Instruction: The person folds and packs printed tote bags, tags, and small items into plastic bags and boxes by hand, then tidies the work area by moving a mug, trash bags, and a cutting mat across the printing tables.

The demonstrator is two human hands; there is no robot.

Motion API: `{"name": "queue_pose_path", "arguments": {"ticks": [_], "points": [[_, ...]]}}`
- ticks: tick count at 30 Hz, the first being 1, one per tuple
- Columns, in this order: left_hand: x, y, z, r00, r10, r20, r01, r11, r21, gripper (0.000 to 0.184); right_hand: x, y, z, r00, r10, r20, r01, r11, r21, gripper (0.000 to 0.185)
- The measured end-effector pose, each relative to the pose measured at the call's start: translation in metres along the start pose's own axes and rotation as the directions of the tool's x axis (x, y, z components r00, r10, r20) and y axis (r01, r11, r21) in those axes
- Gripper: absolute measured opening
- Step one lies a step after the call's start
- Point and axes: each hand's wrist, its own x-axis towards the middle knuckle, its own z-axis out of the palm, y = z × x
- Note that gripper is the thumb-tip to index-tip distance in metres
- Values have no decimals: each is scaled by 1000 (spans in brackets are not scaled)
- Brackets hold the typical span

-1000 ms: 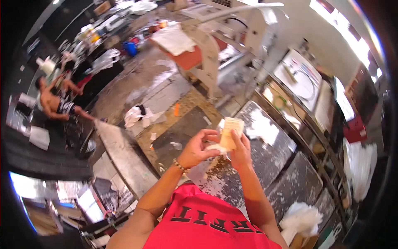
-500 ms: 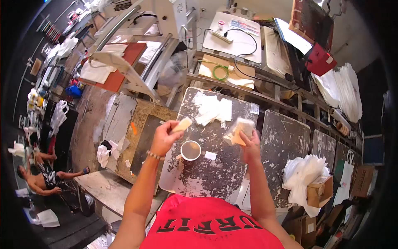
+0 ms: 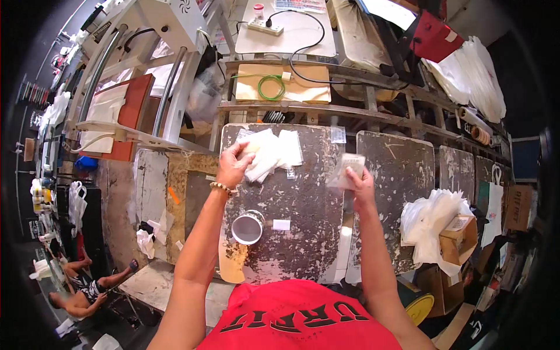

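Observation:
My left hand [image 3: 232, 169] is at the pile of white packets [image 3: 269, 153] on the worn dark table [image 3: 303, 198], fingers closed around a small pale-yellow piece [image 3: 251, 151]. Farther right, my right hand [image 3: 360, 185] pinches a clear plastic packet [image 3: 349, 165] above the gap between two table boards. A white mug [image 3: 247, 227] leans toward me at the table's left side, its inside greyish. Below it a tan, wet-looking patch [image 3: 232, 262] reaches the front left edge. A small white label [image 3: 282, 224] lies right of the mug.
A press machine [image 3: 169, 20] stands back left. Behind the table are a wooden rack [image 3: 344, 114], a coiled green cable [image 3: 271, 87] and a power strip [image 3: 265, 27]. White plastic bags [image 3: 434, 224] in a cardboard box sit at right. Another person [image 3: 81, 303] is at far left.
My left hand has moved up to the white pile. The upright mug with brown liquid now leans, and the tan patch has appeared below it. My right hand still holds its packet.

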Motion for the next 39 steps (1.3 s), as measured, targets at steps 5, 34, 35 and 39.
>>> {"name": "queue_pose_path", "arguments": {"ticks": [5, 34, 35, 39], "points": [[4, 12, -13, 999, -54, 7, 53, 998, 30, 38, 43, -14, 9, 998, -64, 18, 64, 998, -8, 32], [21, -7, 27, 998, -23, 66, -45, 504, 863, 113, 47, 55, 159, 966, -127, 225, 245, 728, -641, 55], [21, -7, 27, 999, -16, 46, -30, 528, 849, 110, 49, 58, 160, 968, -109, 225, 231, 731, -642, 55], [20, 2, 31, 999, -45, 17, 11, 561, 828, 98, 49, 61, 169, 959, -128, 254, 261, 751, -607, 53]]}}
